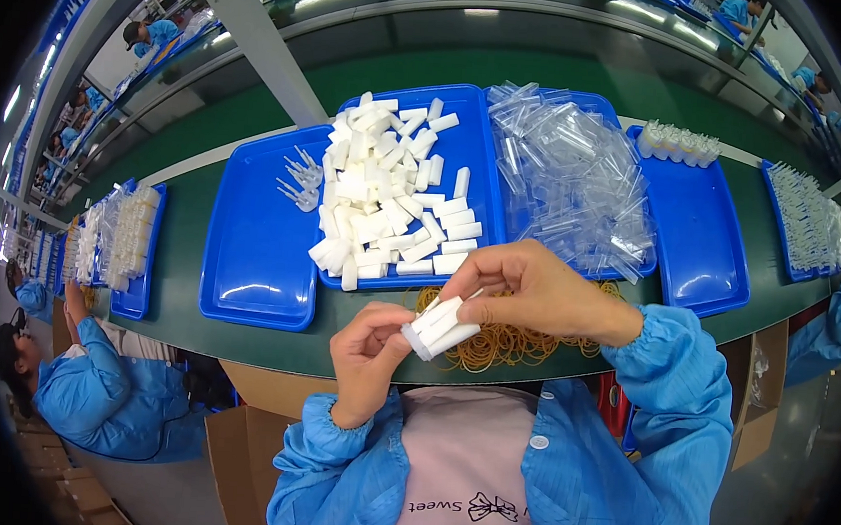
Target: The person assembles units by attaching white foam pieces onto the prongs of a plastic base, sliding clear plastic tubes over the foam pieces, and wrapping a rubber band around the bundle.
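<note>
Close to my body, a small bundle of white blocks with a translucent end is held at a tilt between both hands. My left hand is closed on its lower, translucent end with thumb and fingertips. From above, my right hand pinches the white upper end, a thin white piece showing by its fingertips. Under and behind the hands lies a heap of yellow-brown rubber bands. Just beyond is a blue tray heaped with white rectangular blocks.
At left, a blue tray holds a few white thin-stemmed pieces. Clear plastic parts pile up in a tray right of the blocks. A farther right tray carries white bundles. A co-worker sits at left; a metal post rises behind.
</note>
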The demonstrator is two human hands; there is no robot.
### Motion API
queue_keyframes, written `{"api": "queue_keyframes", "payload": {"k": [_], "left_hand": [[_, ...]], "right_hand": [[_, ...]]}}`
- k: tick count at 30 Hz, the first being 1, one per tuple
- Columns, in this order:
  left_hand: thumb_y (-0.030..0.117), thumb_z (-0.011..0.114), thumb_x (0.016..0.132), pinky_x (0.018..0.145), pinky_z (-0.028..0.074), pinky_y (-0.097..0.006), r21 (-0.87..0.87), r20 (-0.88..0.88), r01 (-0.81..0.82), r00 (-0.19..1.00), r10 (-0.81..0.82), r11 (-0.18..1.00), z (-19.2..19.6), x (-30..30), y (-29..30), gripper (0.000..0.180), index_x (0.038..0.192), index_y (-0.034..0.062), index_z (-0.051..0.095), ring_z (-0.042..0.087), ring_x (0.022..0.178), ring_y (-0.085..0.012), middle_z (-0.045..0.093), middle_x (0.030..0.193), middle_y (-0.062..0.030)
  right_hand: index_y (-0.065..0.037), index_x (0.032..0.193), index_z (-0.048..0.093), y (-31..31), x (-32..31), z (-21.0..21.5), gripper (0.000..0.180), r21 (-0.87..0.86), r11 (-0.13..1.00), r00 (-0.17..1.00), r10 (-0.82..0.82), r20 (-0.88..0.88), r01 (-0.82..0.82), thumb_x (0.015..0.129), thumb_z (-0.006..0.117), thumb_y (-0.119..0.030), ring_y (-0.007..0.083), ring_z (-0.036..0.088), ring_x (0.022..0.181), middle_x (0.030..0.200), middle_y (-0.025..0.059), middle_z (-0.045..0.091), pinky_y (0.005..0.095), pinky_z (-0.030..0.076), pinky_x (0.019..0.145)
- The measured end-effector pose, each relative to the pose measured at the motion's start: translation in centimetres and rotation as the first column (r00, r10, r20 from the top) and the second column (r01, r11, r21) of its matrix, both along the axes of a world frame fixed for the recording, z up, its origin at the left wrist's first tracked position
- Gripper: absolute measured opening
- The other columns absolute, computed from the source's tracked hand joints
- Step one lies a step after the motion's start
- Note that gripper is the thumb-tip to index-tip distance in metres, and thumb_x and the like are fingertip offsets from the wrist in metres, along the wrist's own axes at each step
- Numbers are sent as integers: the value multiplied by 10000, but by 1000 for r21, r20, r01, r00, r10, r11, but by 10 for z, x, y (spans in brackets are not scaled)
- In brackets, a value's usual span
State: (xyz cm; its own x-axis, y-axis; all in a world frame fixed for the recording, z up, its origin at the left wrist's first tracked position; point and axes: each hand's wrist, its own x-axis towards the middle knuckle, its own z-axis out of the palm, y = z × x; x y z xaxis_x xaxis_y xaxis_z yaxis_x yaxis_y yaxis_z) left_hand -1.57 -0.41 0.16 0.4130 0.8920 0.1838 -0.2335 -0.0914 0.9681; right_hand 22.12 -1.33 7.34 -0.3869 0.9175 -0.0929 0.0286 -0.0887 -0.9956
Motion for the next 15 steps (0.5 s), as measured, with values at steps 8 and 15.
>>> {"api": "queue_keyframes", "payload": {"k": [8,15], "left_hand": [[-45,641,850,845,493,-258,-120,92,43,995,-32,992,-1,5,4,206,1054,-46,613,607,941,-143,564,1068,-78],[-56,651,839,845,483,-247,-93,98,18,995,-9,996,0,-1,4,235,1072,-46,625,598,940,-135,557,1088,-74]], "right_hand": [[-90,968,665,103,30,-45,205,734,612,527,-537,659,-296,769,638,-50,268,591,985,1007,79,626,376,460,820],[-83,927,620,139,30,-89,157,595,590,257,-558,789,-546,782,584,-39,269,580,963,933,79,603,376,435,789]]}}
